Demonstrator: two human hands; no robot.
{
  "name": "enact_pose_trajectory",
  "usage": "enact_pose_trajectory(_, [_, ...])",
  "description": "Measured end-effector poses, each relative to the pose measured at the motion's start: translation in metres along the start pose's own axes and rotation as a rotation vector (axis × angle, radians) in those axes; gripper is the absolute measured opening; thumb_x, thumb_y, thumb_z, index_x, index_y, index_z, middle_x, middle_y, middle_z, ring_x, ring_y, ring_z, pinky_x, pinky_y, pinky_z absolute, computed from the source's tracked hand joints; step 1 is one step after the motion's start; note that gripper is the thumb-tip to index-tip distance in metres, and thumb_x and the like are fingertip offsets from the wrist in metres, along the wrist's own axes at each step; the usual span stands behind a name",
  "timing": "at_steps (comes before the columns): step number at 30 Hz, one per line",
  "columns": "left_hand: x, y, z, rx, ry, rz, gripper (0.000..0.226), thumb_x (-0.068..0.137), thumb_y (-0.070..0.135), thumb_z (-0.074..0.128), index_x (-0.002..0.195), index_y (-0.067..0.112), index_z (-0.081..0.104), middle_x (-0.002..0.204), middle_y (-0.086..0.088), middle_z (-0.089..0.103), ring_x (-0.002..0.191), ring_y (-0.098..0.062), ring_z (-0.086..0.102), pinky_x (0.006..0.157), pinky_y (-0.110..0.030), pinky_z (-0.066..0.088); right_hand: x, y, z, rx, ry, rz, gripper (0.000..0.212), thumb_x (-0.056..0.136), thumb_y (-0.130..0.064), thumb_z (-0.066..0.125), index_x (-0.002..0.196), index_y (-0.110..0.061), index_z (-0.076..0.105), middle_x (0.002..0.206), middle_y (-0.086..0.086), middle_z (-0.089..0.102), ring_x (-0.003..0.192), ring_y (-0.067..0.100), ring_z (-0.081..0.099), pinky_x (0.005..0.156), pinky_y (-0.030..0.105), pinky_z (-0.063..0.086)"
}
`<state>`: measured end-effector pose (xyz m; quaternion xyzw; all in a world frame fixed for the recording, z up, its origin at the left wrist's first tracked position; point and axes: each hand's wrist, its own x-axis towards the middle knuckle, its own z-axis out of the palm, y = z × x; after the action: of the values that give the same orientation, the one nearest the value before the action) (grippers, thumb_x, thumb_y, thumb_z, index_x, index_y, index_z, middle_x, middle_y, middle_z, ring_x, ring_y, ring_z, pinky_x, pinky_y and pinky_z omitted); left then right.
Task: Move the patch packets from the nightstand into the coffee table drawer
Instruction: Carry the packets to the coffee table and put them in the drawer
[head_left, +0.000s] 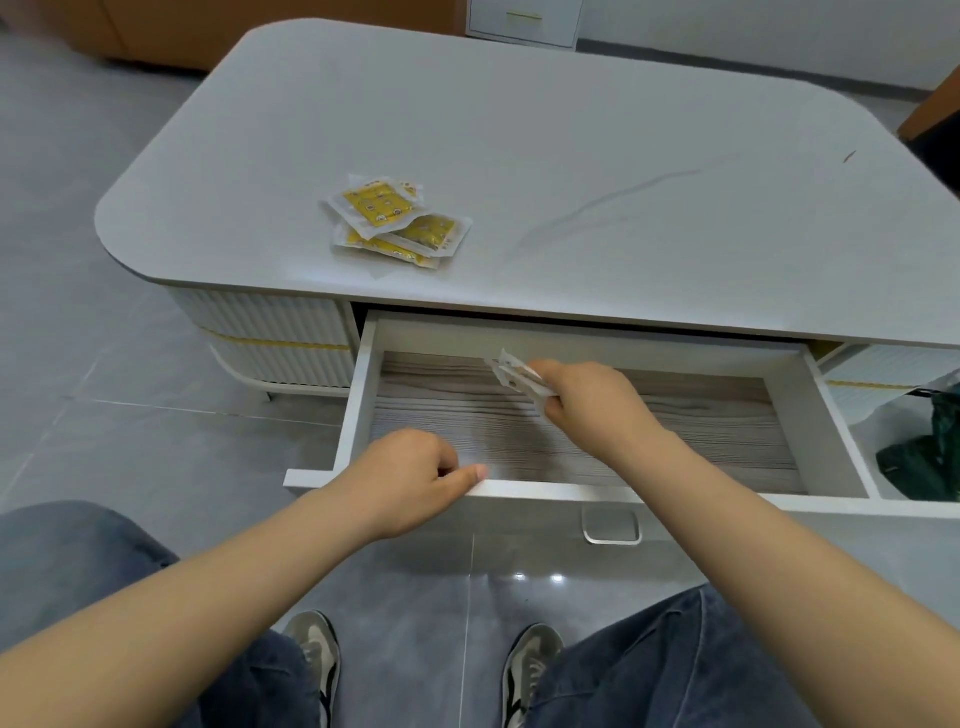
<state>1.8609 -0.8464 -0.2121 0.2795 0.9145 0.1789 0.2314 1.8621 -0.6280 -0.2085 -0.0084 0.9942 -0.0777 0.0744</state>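
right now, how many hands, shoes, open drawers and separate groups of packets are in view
hands: 2, left hand, right hand
shoes: 2
open drawer: 1
packet groups: 2, tabletop pile, held packets
total: 7

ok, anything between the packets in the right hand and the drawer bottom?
Nothing visible. The right hand holds the packets over the open drawer, whose floor below shows bare. The left hand grips the front rim, off to the side.
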Motion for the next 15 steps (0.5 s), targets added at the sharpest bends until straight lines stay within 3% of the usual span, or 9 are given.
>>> enact_pose_trajectory(4, [0.002, -0.003, -0.003, -0.037, -0.009, 0.001, 0.052, 0.093, 0.049, 0.045, 0.054, 0.017, 0.038, 0.052, 0.0, 0.039, 0.052, -0.014, 0.037, 0.048, -0.029, 0.024, 0.017, -0.006, 0.019, -0.205, -0.054, -0.02, 0.048, 0.086, -0.001, 0.048, 0.13, -0.018, 0.042, 0.075, 0.004, 0.053, 0.064, 0.027, 0.046, 0.045, 0.028, 0.022])
enact_pose_trajectory(9, [0.004, -0.012, -0.004, -0.092, 0.013, -0.03, 0.05, 0.093, 0.042, 0.049, 0.052, 0.017, 0.036, 0.051, 0.001, 0.037, 0.05, -0.012, 0.035, 0.048, -0.027, 0.024, 0.03, -0.009, 0.041, -0.259, -0.118, -0.026, 0.059, 0.085, 0.0, 0.051, 0.139, -0.018, 0.036, 0.099, 0.008, 0.066, 0.085, 0.03, 0.062, 0.059, 0.03, 0.033])
enact_pose_trajectory(15, [0.007, -0.025, -0.01, -0.104, 0.047, -0.081, 0.034, 0.091, 0.039, 0.053, 0.073, 0.013, 0.064, 0.059, 0.003, 0.054, 0.06, -0.012, 0.049, 0.055, -0.025, 0.036, 0.034, -0.015, 0.048, -0.071, -0.245, 0.009, 0.057, 0.09, -0.032, 0.057, 0.141, -0.018, 0.035, 0.117, 0.012, 0.062, 0.103, 0.034, 0.06, 0.074, 0.034, 0.045])
